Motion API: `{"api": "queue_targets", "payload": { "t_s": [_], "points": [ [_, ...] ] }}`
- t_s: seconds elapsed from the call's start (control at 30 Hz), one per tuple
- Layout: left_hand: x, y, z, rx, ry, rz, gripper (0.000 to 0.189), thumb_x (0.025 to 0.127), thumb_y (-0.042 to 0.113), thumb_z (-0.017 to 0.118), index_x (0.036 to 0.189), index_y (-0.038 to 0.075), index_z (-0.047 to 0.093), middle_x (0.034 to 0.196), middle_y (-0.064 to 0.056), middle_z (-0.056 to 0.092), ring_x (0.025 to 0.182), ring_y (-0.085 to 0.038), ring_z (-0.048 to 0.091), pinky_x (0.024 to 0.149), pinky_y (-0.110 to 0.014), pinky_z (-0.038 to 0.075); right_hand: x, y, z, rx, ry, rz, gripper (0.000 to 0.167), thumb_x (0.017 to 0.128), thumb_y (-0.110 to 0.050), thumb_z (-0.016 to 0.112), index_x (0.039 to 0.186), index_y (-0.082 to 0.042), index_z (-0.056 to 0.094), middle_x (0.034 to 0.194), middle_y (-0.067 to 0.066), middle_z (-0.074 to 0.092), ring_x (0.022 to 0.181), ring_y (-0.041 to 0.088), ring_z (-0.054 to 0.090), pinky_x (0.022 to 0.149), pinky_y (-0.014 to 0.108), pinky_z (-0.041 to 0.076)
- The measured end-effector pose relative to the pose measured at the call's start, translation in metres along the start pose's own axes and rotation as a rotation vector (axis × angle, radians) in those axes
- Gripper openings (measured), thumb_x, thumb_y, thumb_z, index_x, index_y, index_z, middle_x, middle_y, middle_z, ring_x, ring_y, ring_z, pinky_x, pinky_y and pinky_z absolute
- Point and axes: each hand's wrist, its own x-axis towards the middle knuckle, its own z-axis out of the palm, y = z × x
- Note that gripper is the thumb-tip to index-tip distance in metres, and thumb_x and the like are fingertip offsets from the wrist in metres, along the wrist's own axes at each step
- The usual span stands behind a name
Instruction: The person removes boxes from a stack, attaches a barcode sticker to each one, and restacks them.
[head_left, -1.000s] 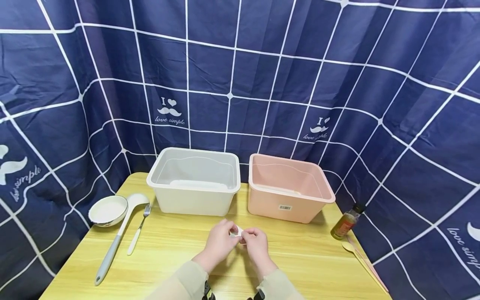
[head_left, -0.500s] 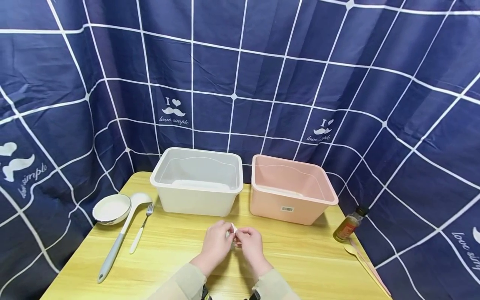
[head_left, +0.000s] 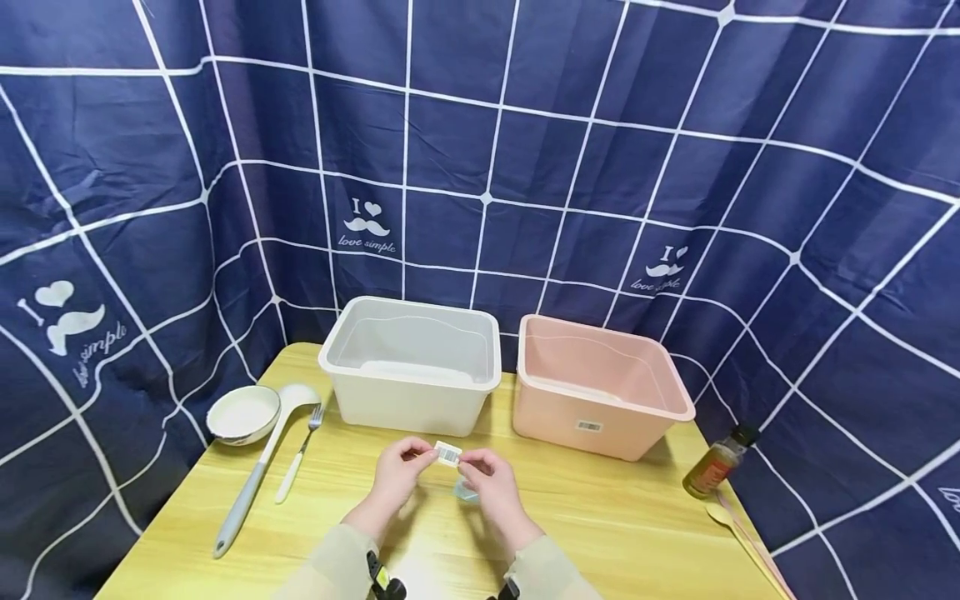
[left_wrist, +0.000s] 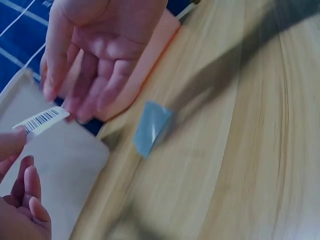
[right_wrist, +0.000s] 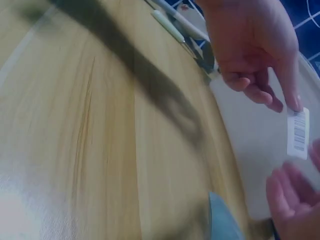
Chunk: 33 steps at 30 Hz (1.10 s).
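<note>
My left hand (head_left: 397,479) pinches one end of a small white barcode label (head_left: 447,453) between thumb and finger, in front of the white bin. The printed side faces up toward the head view. My right hand (head_left: 491,492) is at the label's other end, with its fingertips right by the edge. In the right wrist view, a narrow gap shows between that label (right_wrist: 299,134) and the right fingers (right_wrist: 287,187), which are loosely spread. A light-blue, shiny flat piece (left_wrist: 151,128) is over the tabletop below the hands, partly hidden by the right hand in the head view.
A white bin (head_left: 408,404) and a pink bin (head_left: 600,429) stand at the back. To the left are a bowl (head_left: 243,412), a ladle (head_left: 258,475) and a fork (head_left: 300,458). On the right, an oil bottle (head_left: 712,467) stands near a wooden spoon (head_left: 738,537). Blue curtain surrounds the table.
My hands have moved apart from being close together, and the label has turned so its barcode shows. The light-blue piece has come into clear view below. The head view has swung left.
</note>
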Motion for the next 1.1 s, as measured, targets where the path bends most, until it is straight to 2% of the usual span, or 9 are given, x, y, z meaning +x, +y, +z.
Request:
{"api": "queue_targets", "payload": {
  "t_s": [0.1,0.23,0.4,0.5,0.6,0.8,0.97,1.1],
  "points": [
    [0.002,-0.002,-0.008,-0.038,0.037,-0.027,0.013,0.083,0.001,0.076,0.089,-0.007,0.068,0.081,-0.005,0.064,0.073,-0.013,0.054,0.065,-0.023,0.047,0.003,-0.003,0.004,-0.007,-0.065,-0.032,0.021,0.092,-0.003,0.065,0.108,0.011,0.066,0.101,0.014,0.065,0.088,0.017,0.059,0.081,0.034,0.054],
    [0.007,-0.003,-0.015,-0.059,0.103,-0.068,0.012,0.083,0.0,0.075,0.089,-0.007,0.068,0.079,-0.004,0.062,0.073,-0.014,0.053,0.064,-0.023,0.046,0.008,-0.007,0.011,-0.095,-0.112,-0.094,0.022,0.091,0.0,0.064,0.11,0.009,0.068,0.102,0.017,0.066,0.088,0.017,0.058,0.074,0.025,0.051],
    [0.016,-0.005,-0.021,-0.05,0.195,-0.09,0.013,0.084,0.002,0.075,0.09,-0.007,0.068,0.079,-0.005,0.06,0.075,-0.015,0.051,0.063,-0.023,0.044,0.015,-0.012,0.022,-0.242,-0.2,-0.184,0.03,0.091,0.001,0.063,0.121,0.004,0.065,0.12,0.019,0.062,0.104,0.03,0.059,0.082,0.031,0.051],
    [0.023,-0.008,-0.022,-0.04,0.251,-0.106,0.014,0.084,0.004,0.075,0.092,-0.006,0.068,0.082,-0.004,0.06,0.077,-0.015,0.051,0.065,-0.023,0.044,0.021,-0.015,0.03,-0.309,-0.253,-0.202,0.039,0.092,0.0,0.063,0.131,0.001,0.059,0.131,0.017,0.055,0.113,0.035,0.056,0.088,0.038,0.051],
    [0.033,-0.012,-0.02,-0.034,0.313,-0.103,0.013,0.084,0.003,0.075,0.091,-0.005,0.069,0.08,-0.003,0.06,0.076,-0.014,0.052,0.065,-0.022,0.043,0.03,-0.014,0.039,-0.339,-0.281,-0.213,0.048,0.091,0.001,0.063,0.138,0.001,0.053,0.135,0.017,0.05,0.117,0.037,0.054,0.087,0.037,0.052],
    [0.05,-0.019,-0.016,-0.037,0.4,-0.086,0.009,0.083,0.0,0.075,0.087,-0.005,0.069,0.076,-0.004,0.06,0.072,-0.014,0.052,0.063,-0.021,0.043,0.041,-0.015,0.053,-0.377,-0.273,-0.208,0.06,0.087,0.003,0.065,0.143,0.004,0.044,0.139,0.021,0.044,0.116,0.039,0.054,0.085,0.034,0.053],
    [0.057,-0.021,-0.017,-0.01,0.432,-0.082,0.007,0.084,0.001,0.074,0.087,-0.004,0.069,0.077,-0.005,0.062,0.072,-0.014,0.053,0.062,-0.021,0.044,0.048,-0.014,0.061,-0.378,-0.265,-0.191,0.062,0.085,0.006,0.066,0.143,0.007,0.042,0.138,0.023,0.042,0.113,0.038,0.055,0.081,0.032,0.053],
    [0.06,-0.021,-0.018,0.023,0.45,-0.081,0.006,0.084,0.001,0.074,0.086,-0.002,0.07,0.078,-0.005,0.064,0.072,-0.014,0.055,0.063,-0.022,0.045,0.053,-0.013,0.066,-0.395,-0.255,-0.18,0.062,0.085,0.006,0.066,0.142,0.009,0.042,0.138,0.024,0.042,0.111,0.036,0.055,0.082,0.034,0.053]
  ]
}}
